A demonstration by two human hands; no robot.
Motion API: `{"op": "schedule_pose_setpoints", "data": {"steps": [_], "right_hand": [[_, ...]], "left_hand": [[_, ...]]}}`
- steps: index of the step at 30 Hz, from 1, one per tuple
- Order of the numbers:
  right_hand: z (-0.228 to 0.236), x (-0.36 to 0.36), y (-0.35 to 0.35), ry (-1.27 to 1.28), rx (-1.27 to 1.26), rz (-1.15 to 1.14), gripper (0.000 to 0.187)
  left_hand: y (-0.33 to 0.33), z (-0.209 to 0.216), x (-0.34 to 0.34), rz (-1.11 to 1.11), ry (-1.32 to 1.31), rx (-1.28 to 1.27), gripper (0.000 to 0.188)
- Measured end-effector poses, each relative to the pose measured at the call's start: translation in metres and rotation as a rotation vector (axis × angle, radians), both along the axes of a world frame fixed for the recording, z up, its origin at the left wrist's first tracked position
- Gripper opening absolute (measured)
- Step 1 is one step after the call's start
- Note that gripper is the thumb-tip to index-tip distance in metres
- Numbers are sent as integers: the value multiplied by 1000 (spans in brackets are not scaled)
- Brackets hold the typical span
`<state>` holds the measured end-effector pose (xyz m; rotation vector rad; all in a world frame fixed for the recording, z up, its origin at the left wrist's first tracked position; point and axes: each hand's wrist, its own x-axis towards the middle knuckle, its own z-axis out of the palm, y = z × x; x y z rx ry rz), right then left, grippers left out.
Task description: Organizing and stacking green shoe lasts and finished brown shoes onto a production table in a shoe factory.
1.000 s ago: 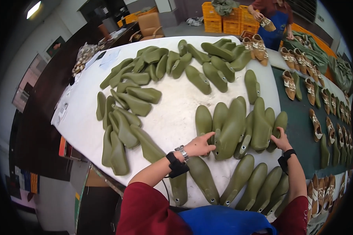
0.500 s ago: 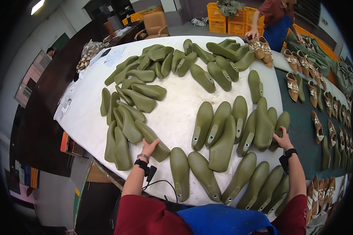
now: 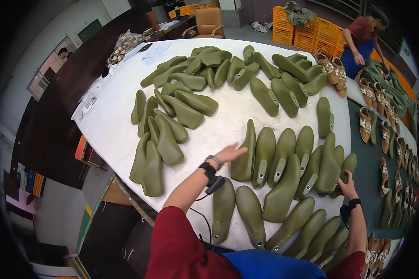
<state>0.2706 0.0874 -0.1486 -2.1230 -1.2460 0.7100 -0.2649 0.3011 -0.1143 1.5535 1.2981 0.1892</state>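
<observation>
Olive-green shoe lasts cover much of the white-topped table (image 3: 111,153). My left hand (image 3: 228,153) is stretched out flat, its fingertips at the left side of a shoe last (image 3: 247,156) that ends the middle row. Whether the fingertips press on it I cannot tell. At the row's other end, my right hand (image 3: 348,187) curls its fingers around the lower part of another shoe last (image 3: 349,163). Between the hands several lasts lie side by side, one last (image 3: 282,193) reaching into the nearer row. In that nearer row, a last (image 3: 224,214) lies below my left wrist.
More lasts are heaped along the left and far sides. Brown-and-white shoes (image 3: 365,125) and lasts stand on a dark green surface (image 3: 365,181) at the right. A co-worker (image 3: 362,42) stands at the far right, near orange crates (image 3: 305,35). A cable hangs from my left wrist.
My left hand has carried a last from the left group rightward to the left end of the middle row and opened. My right hand stays at the right-end last. The view has shifted left.
</observation>
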Motion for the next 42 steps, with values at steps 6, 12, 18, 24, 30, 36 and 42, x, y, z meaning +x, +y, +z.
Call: {"op": "schedule_pose_setpoints", "data": {"steps": [6,12,18,24,30,36,42], "right_hand": [[0,-3,1,-54,56,34,62],[3,-10,5,-75,44,53,62],[-1,-4,0,-78,21,13,65],[11,-15,-6,-99,-52,-50,68],[27,-31,-1,-124,-83,-89,67],[26,-28,4,-95,-65,-33,65],[15,-28,9,-88,15,37,63]], "left_hand": [[9,12,-177,751,1016,579,86],[17,4,-179,826,1166,380,98],[14,11,-169,880,1074,310,87],[-4,13,-156,807,863,217,73],[-29,1,-153,869,-532,-294,44],[66,111,-60,545,-1317,-215,57],[168,1,-123,803,-351,350,86]]}}
